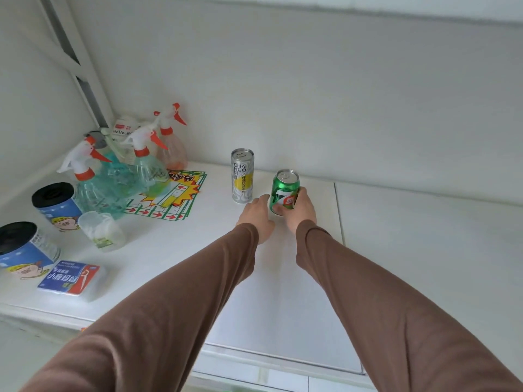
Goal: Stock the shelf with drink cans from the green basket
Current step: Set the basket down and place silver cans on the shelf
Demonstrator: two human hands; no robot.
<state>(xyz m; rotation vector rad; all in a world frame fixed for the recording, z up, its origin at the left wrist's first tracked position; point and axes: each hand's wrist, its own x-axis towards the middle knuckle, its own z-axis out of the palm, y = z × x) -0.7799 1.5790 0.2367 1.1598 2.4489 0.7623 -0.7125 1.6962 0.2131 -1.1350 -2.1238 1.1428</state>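
A green drink can (283,190) stands upright on the white shelf (396,236) near the back wall. My right hand (300,213) grips it from the right, fingers curled round its lower half. My left hand (256,217) lies just left of the green can with straight fingers, holding nothing. A tall silver and yellow can (242,175) stands upright a little further left and back, apart from both hands. The green basket is out of view.
Several spray bottles (119,171) crowd the back left corner over a printed sheet (169,198). Two black-lidded blue tubs (56,205), a clear plastic cup (100,230) and a blue packet (70,280) sit at the left. The shelf's front edge (283,360) runs below my arms.
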